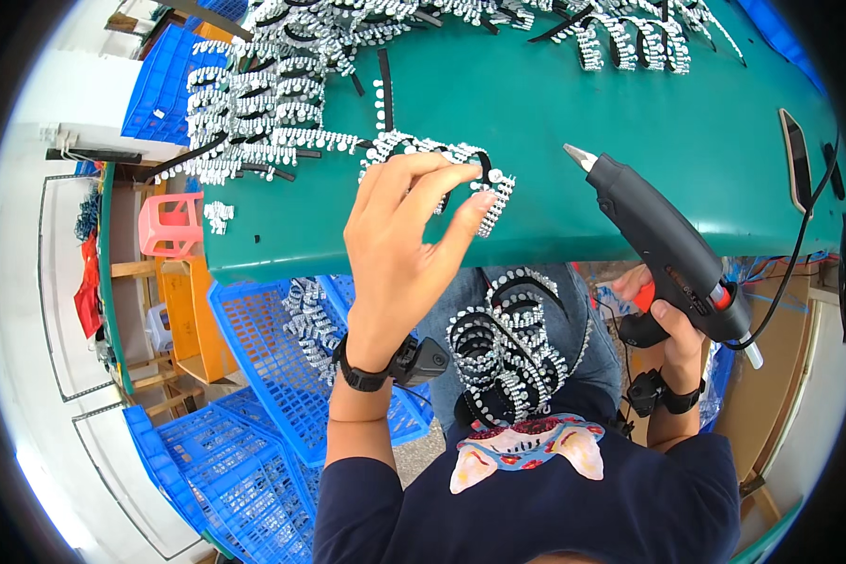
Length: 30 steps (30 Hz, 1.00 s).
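Evidently, left hand (pixel 399 226) pinches beaded band (pixel 498 202), likely light, springy, best edge-held; at three o'clock, right hand (pixel 679 331) grips glue gun (pixel 663 221).

Open green tabletop (pixel 517 113) leaves passage between the beaded strips (pixel 296 111) and the jutting glue gun (pixel 663 230).

- Glue gun (pixel 669 230): black.
- Beaded strips (pixel 500 202): white rows on black.
- Tabletop (pixel 498 108): plain green.
- Baskets (pixel 254 348): blue, latticed.
- Stool (pixel 151 227): pink.
- Shirt (pixel 555 512): navy, multicoloured motif.

Left fingers (pixel 453 176): beaded trim (pixel 501 205). Right fingers (pixel 672 321): glue gun (pixel 663 221).
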Tool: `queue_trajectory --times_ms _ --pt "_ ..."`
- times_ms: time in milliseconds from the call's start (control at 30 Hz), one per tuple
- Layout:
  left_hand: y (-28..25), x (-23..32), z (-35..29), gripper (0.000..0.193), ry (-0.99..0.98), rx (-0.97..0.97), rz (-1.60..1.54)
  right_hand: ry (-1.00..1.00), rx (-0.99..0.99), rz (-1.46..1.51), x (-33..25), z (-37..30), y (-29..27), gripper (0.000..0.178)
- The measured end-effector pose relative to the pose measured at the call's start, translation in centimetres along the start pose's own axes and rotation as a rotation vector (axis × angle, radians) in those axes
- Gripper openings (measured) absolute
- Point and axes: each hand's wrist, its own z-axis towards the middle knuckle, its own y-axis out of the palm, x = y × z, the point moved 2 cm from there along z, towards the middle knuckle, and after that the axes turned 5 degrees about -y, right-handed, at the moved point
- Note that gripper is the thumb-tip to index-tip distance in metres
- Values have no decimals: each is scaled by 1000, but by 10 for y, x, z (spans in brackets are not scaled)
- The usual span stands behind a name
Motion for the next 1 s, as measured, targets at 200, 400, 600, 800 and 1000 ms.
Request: queue_trajectory --times_ms 200,400,600,800,1000 --pt "12 0 5 8 10 -54 13 3 31 -8 0 0 -4 47" --pt "21 -5 3 4 -39 7 12 -10 42 3 0 0 -3 46" --pt "21 -8 -2 3 65 198 22 5 32 -3 1 -2 -4 47" --pt "13 -27 -8 20 -168 403 -220 4 29 -8 0 -2 -3 48" --pt "-52 -56 -31 32 -376 694 -290 8 37 -9 2 -2 -4 49"
